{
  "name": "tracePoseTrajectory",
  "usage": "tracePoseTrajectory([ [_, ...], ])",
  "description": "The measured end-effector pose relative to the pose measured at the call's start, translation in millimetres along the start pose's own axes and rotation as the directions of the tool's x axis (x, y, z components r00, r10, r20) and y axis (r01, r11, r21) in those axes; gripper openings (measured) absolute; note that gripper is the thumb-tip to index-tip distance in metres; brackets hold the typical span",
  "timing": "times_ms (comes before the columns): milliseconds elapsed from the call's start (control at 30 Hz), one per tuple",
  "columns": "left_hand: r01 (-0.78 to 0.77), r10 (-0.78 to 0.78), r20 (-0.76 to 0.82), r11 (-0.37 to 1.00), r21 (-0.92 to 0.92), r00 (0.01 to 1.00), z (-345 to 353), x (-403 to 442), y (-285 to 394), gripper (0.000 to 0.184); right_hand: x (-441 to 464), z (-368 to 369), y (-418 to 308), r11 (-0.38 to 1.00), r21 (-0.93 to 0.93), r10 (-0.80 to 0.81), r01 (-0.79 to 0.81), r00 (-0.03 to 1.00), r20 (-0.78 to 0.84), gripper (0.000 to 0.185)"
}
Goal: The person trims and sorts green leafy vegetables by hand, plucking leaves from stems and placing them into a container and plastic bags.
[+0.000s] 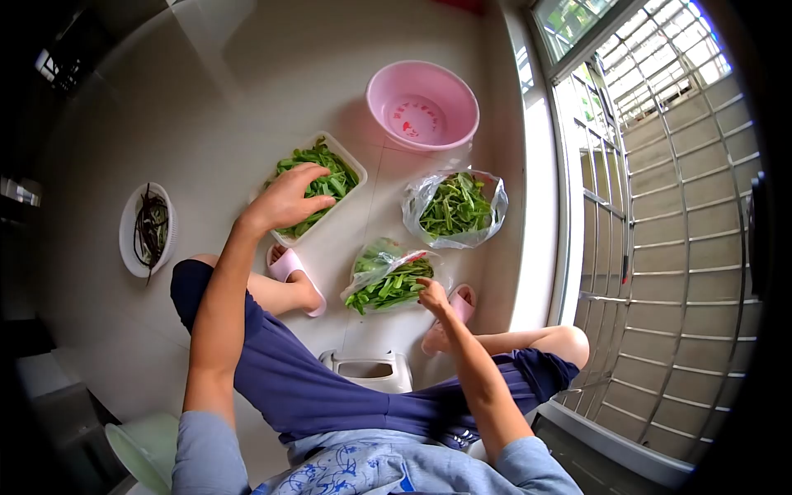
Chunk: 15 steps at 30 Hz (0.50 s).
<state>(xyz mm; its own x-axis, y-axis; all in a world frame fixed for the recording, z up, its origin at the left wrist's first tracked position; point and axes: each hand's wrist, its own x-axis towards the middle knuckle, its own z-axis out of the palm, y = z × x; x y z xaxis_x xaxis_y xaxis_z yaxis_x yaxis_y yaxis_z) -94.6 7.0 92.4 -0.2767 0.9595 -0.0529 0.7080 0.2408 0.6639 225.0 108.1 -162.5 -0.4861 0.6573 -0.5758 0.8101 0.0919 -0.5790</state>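
My left hand [290,198] rests over the leafy greens [318,155] in a white rectangular tray [345,200]. Its thumb and fingers are apart, the palm turned down, and I see nothing gripped in it. Nearer to me, between my feet, an open clear plastic bag [375,256] lies with long green stems and leaves [388,289] spilling from it. At the right end of those greens is my right hand [431,297], fingers drawn together. Whether it pinches a stem or the bag's edge is too small to tell.
A second clear bag [500,202] of greens stands to the right, below a pink basin [429,111]. At far left sits a white basket [171,227] of dark, thin strands. A small pale stool [400,375] is between my legs. A barred window [660,247] lines the right side.
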Motion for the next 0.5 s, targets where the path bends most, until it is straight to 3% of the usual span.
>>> tracePoseTrajectory([
  [100,-0.001,0.002,-0.009,0.994,0.111,1.000,2.4,-3.7,-1.7,0.042,11.6,12.7,-10.1,0.990,-0.130,-0.050,0.045,0.998,-0.033,0.046],
  [167,0.074,-0.079,0.036,0.990,0.116,0.996,5.2,-6.8,-0.7,0.045,22.7,18.0,-9.2,0.978,-0.179,-0.122,0.103,0.988,-0.100,0.047],
  [233,0.098,-0.108,0.012,0.939,0.329,0.994,11.3,-12.1,-4.5,0.038,31.7,15.1,-14.1,0.969,-0.234,-0.088,0.073,0.995,-0.053,0.044],
  [333,0.115,-0.141,0.048,0.928,0.354,0.989,13.0,-17.6,-11.9,0.034,39.2,11.7,-18.1,0.882,-0.452,-0.126,0.131,0.991,0.042,0.032],
  [500,0.087,-0.121,0.078,0.935,0.344,0.990,16.0,-17.6,-11.0,0.032,56.7,15.2,-6.9,0.869,-0.474,-0.161,0.144,0.987,0.005,0.029],
])
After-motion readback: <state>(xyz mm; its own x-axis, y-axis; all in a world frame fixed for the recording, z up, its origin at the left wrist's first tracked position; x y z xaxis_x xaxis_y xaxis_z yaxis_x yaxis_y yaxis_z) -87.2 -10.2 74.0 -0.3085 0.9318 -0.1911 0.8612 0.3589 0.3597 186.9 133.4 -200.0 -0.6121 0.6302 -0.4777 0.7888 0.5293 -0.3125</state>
